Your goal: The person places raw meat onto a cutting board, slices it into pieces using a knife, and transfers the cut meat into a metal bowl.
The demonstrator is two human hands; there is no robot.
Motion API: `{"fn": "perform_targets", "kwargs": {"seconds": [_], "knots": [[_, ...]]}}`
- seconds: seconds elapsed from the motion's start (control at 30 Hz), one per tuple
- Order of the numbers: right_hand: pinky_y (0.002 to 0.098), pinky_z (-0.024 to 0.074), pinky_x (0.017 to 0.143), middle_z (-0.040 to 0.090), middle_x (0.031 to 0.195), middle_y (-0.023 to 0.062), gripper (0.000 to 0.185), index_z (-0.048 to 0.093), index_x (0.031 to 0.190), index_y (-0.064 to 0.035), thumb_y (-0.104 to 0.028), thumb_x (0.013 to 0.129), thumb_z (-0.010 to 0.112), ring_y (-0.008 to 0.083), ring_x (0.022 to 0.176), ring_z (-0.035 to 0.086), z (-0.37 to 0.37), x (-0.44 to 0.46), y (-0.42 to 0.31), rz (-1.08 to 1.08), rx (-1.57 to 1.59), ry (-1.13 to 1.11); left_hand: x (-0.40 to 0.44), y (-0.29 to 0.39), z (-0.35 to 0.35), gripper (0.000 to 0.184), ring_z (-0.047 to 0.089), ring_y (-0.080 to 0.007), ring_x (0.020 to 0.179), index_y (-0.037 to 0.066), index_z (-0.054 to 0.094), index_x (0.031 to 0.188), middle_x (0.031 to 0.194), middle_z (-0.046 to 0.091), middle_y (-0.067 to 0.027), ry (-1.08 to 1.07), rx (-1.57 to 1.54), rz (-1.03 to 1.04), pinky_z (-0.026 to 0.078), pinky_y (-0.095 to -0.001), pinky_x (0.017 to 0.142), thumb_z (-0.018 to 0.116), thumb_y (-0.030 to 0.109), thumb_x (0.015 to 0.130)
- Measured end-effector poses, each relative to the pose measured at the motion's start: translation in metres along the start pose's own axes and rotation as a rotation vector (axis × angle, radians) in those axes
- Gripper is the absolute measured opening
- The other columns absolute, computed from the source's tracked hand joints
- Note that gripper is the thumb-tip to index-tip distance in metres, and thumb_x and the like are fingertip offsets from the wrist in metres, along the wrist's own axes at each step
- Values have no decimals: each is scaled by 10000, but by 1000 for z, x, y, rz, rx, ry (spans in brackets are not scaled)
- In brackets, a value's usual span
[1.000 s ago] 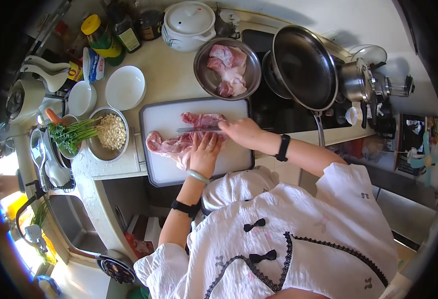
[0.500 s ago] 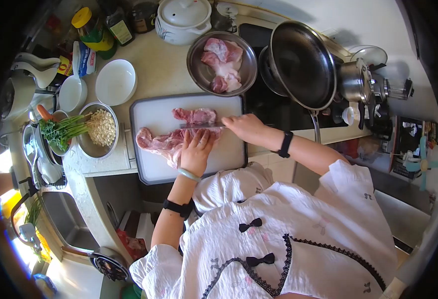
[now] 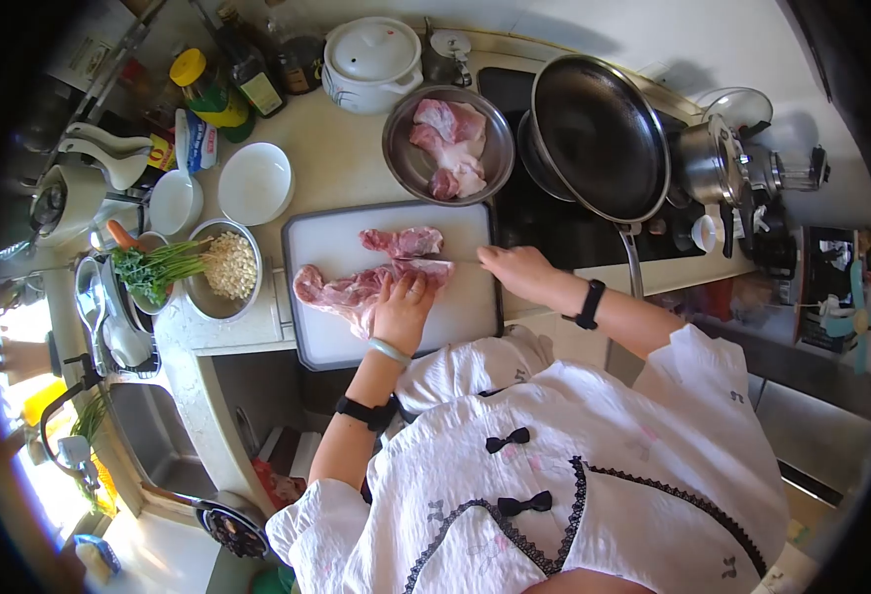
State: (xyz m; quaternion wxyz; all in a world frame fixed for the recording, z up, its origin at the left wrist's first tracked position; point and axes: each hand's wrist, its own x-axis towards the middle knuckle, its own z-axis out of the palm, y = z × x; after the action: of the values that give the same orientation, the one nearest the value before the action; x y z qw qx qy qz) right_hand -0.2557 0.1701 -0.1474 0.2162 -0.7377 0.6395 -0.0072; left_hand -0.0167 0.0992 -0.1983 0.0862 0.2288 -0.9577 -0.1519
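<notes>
A large piece of raw meat (image 3: 336, 288) lies on the white cutting board (image 3: 346, 346) with a dark rim. My left hand (image 3: 401, 309) rests on its right part, fingers stretched out and pressing from above. Just beyond it, a smaller strip of meat (image 3: 401, 242) lies close against the large piece; whether they are fully parted I cannot tell. At the board's right edge, my right hand (image 3: 519, 274) is closed around the handle of a kitchen knife (image 3: 463, 261). The thin blade points left toward the meat and is hard to make out.
Behind the board stands a metal bowl (image 3: 496, 148) with more raw meat. A wok (image 3: 599, 134) sits on the stove to the right. At left are a bowl of peeled cloves or kernels (image 3: 229, 265), green herbs (image 3: 153, 272), a white bowl (image 3: 256, 183) and the sink (image 3: 163, 426).
The knife has been drawn right, off the meat, with my right hand. My left hand stays on the large piece. The whole view has shifted slightly.
</notes>
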Motion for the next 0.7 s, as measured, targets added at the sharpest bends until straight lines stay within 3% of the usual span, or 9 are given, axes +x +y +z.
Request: {"fn": "perform_targets", "kwargs": {"seconds": [0.13,0.2,0.23,0.37,0.43,0.5,0.57,0.63,0.7], "knots": [[435,503,560,601,834,155,137,425,949,-44,-155,869,430,345,695,616,-9,-27,-8,155,8,-56,12,-14,-15,345,510,-289,1083,79,583,1076,1112,581,-106,-30,-172,1,374,-473,959,544,111,735],[436,499,566,598,831,159,133,419,935,-46,-162,871,430,355,692,611,-8,-43,-6,215,11,-55,21,-34,-18,305,545,-318,1013,86,600,1038,1034,616,-118,-214,-628,-197,417,-441,899,570,110,736],[441,494,574,596,826,162,136,413,930,-46,-166,872,435,365,690,606,-7,-51,-5,273,36,-71,30,-35,-31,279,561,-334,968,88,612,1010,984,631,-126,-120,-662,-391,435,-426,851,600,116,733],[464,475,593,603,820,170,156,403,939,-38,-173,882,458,383,694,599,1,-82,-3,372,79,-40,69,-62,-33,326,565,-322,958,104,604,1036,974,624,-127,66,-294,-164,442,-430,827,623,131,712],[469,474,598,614,819,173,168,404,939,-38,-185,889,468,380,708,603,-5,-86,-11,442,121,-44,81,-61,-29,339,570,-313,938,113,592,1021,954,610,-125,-129,10,-97,447,-419,802,635,137,686],[473,473,603,624,818,176,181,404,939,-38,-197,895,479,377,722,608,-5,-89,-15,519,170,-51,89,-59,-20,355,573,-314,920,111,583,1008,933,598,-123,-166,47,-95,456,-408,791,656,171,666],[469,475,615,637,815,187,226,429,984,-22,-222,901,495,372,751,614,2,-93,-17,543,318,192,89,-60,-12,376,575,-314,902,109,575,995,912,587,-122,-212,82,-91,465,-397,781,678,206,647],[464,478,618,637,812,192,247,439,1007,-12,-227,902,500,374,754,615,7,-94,-20,543,340,267,89,-62,-14,275,583,-320,856,113,572,906,906,583,-116,-114,-48,-258,467,-434,730,649,146,644],[460,481,622,637,808,197,270,448,1030,-2,-232,902,504,376,757,615,10,-92,-22,549,358,347,87,-73,-22,257,582,-328,838,112,572,889,889,578,-118,-2,-113,-254,473,-437,710,646,141,645]]}}
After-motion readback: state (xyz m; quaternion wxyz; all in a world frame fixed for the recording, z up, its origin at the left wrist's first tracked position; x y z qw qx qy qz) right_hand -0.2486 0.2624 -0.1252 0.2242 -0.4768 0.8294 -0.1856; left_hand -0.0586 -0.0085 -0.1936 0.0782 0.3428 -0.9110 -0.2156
